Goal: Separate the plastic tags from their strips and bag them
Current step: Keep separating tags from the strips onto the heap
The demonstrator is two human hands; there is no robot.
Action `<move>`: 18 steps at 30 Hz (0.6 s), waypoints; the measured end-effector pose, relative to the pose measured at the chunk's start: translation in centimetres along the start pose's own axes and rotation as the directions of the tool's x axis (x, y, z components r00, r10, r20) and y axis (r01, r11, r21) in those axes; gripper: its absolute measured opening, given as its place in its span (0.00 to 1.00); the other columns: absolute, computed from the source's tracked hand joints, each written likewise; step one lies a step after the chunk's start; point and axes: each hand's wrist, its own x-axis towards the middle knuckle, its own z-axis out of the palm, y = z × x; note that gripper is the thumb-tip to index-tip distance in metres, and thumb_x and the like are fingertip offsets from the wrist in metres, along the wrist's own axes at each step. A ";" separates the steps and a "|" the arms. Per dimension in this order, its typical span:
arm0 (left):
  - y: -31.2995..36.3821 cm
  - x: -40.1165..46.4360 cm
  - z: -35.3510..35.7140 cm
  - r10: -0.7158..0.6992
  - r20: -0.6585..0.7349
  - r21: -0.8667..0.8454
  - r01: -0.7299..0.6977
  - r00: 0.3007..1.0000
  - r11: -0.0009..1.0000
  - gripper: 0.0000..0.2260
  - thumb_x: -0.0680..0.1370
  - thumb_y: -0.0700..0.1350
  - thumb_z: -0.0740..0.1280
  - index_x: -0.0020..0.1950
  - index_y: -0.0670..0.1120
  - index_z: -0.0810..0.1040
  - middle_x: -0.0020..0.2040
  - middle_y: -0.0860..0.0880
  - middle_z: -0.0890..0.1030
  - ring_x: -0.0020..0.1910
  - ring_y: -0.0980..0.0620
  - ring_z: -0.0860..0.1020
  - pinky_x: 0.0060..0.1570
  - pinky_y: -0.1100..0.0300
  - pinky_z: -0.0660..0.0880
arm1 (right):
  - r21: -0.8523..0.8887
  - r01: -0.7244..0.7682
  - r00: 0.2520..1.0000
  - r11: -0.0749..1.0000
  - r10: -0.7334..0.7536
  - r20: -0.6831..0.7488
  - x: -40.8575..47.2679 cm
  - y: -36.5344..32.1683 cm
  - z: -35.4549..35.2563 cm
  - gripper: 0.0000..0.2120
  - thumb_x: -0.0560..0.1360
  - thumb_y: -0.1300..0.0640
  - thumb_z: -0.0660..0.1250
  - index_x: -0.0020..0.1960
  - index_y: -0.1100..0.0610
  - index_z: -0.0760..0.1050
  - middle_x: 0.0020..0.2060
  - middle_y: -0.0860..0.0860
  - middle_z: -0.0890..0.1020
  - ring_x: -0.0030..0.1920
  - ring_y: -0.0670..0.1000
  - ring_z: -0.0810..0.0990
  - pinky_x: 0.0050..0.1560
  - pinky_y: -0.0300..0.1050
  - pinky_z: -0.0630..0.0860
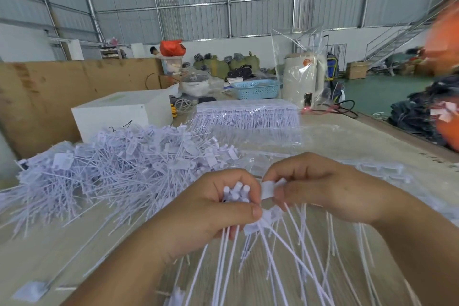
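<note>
Right of the loose tag pile [119, 164], the left hand [211, 208] grips a bundle of tags [236, 194], stems fanning downward below its fingers. Just beside it, the right hand [318, 186] pinches one tag's flat head [269, 189]. Behind the pile, writing on the white box [121, 117] is unreadable.
</note>
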 end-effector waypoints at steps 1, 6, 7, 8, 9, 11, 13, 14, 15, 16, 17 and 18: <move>0.0 0.0 0.0 -0.001 -0.028 -0.008 0.001 1.000 1.000 0.07 0.70 0.42 0.70 0.36 0.54 0.78 0.28 0.57 0.72 0.25 0.59 0.69 0.28 0.66 0.66 | -0.005 0.007 1.000 1.000 -0.007 -0.028 0.1 0.1 -0.1 0.06 0.73 0.55 0.69 0.44 0.56 0.81 0.30 0.47 0.77 0.33 0.43 0.74 0.38 0.32 0.69; -0.3 0.3 0.4 0.031 -0.234 -0.022 -0.037 0.972 0.999 0.04 0.69 0.45 0.70 0.35 0.54 0.78 0.27 0.57 0.70 0.25 0.59 0.69 0.27 0.65 0.70 | 0.078 0.110 0.953 0.991 -0.083 -0.292 1.2 0.9 1.2 0.06 0.72 0.60 0.70 0.49 0.59 0.79 0.28 0.51 0.73 0.31 0.48 0.69 0.34 0.37 0.67; -0.4 0.4 0.6 0.041 -0.274 -0.023 -0.049 0.961 0.999 0.04 0.69 0.46 0.70 0.36 0.54 0.78 0.27 0.57 0.70 0.24 0.59 0.69 0.26 0.65 0.69 | 0.099 0.131 0.936 0.986 -0.091 -0.340 1.3 1.0 1.5 0.05 0.73 0.61 0.71 0.48 0.57 0.77 0.27 0.50 0.70 0.30 0.49 0.66 0.32 0.39 0.65; -0.5 0.5 0.8 0.047 -0.311 -0.020 -0.056 0.949 0.998 0.03 0.68 0.46 0.71 0.36 0.53 0.78 0.27 0.56 0.70 0.24 0.59 0.69 0.25 0.66 0.69 | 0.116 0.147 0.919 0.982 -0.092 -0.383 1.5 1.1 1.8 0.06 0.73 0.61 0.72 0.47 0.54 0.76 0.26 0.49 0.69 0.29 0.49 0.65 0.31 0.40 0.64; -0.6 0.6 0.9 0.054 -0.343 -0.016 -0.064 0.938 0.998 0.03 0.68 0.47 0.71 0.36 0.53 0.77 0.26 0.56 0.69 0.24 0.59 0.68 0.24 0.66 0.67 | 0.127 0.158 0.901 0.979 -0.090 -0.424 1.7 1.2 2.1 0.08 0.73 0.60 0.72 0.45 0.51 0.74 0.26 0.48 0.68 0.28 0.49 0.64 0.30 0.40 0.63; -0.9 0.8 1.1 0.065 -0.400 -0.018 -0.078 0.914 0.997 0.04 0.69 0.47 0.71 0.36 0.53 0.77 0.25 0.56 0.68 0.22 0.59 0.67 0.23 0.67 0.64 | 0.073 0.174 0.855 0.982 -0.114 -0.506 1.9 1.1 2.8 0.08 0.70 0.55 0.71 0.42 0.47 0.72 0.25 0.44 0.68 0.27 0.46 0.64 0.28 0.37 0.63; -1.0 1.0 1.1 0.074 -0.447 -0.017 -0.092 0.891 0.996 0.05 0.69 0.47 0.71 0.36 0.53 0.77 0.25 0.56 0.67 0.23 0.58 0.66 0.24 0.65 0.64 | -0.058 0.167 0.810 0.984 -0.171 -0.561 2.0 1.0 3.4 0.09 0.70 0.53 0.70 0.41 0.46 0.69 0.25 0.41 0.69 0.26 0.41 0.63 0.26 0.33 0.63; -1.1 1.1 1.1 0.082 -0.465 -0.010 -0.097 0.881 0.995 0.05 0.69 0.47 0.72 0.36 0.53 0.76 0.26 0.55 0.67 0.23 0.57 0.66 0.24 0.65 0.64 | -0.126 0.154 0.789 0.980 -0.199 -0.581 2.0 1.1 3.7 0.10 0.70 0.53 0.70 0.42 0.45 0.68 0.26 0.41 0.70 0.25 0.41 0.64 0.26 0.33 0.63; -1.0 1.1 1.1 0.090 -0.479 0.001 -0.102 0.873 0.995 0.06 0.69 0.47 0.72 0.36 0.52 0.76 0.26 0.54 0.67 0.23 0.56 0.65 0.25 0.64 0.63 | -0.195 0.137 0.770 0.971 -0.228 -0.596 2.0 1.1 4.1 0.11 0.71 0.53 0.69 0.42 0.44 0.67 0.26 0.41 0.70 0.25 0.42 0.64 0.25 0.33 0.62; -0.9 1.2 1.2 0.096 -0.489 0.009 -0.105 0.867 0.994 0.07 0.69 0.47 0.72 0.35 0.51 0.76 0.26 0.54 0.67 0.24 0.56 0.65 0.25 0.64 0.63 | -0.262 0.120 0.753 0.957 -0.260 -0.604 2.0 1.2 4.4 0.11 0.72 0.53 0.69 0.42 0.45 0.66 0.25 0.42 0.70 0.24 0.43 0.64 0.25 0.34 0.61; -0.9 1.2 1.2 0.101 -0.500 0.012 -0.110 0.860 0.994 0.08 0.70 0.46 0.73 0.35 0.51 0.75 0.26 0.54 0.67 0.24 0.56 0.65 0.25 0.64 0.63 | -0.318 0.109 0.735 0.942 -0.292 -0.612 2.1 1.2 4.8 0.11 0.73 0.53 0.68 0.42 0.45 0.64 0.25 0.43 0.70 0.24 0.43 0.64 0.24 0.35 0.60; -0.9 1.3 1.2 0.101 -0.514 0.008 -0.113 0.852 0.994 0.10 0.71 0.44 0.74 0.35 0.51 0.75 0.26 0.55 0.67 0.24 0.56 0.65 0.25 0.65 0.63 | -0.351 0.106 0.710 0.930 -0.318 -0.628 2.3 1.2 5.1 0.12 0.73 0.54 0.68 0.42 0.45 0.64 0.25 0.44 0.70 0.23 0.44 0.64 0.23 0.35 0.59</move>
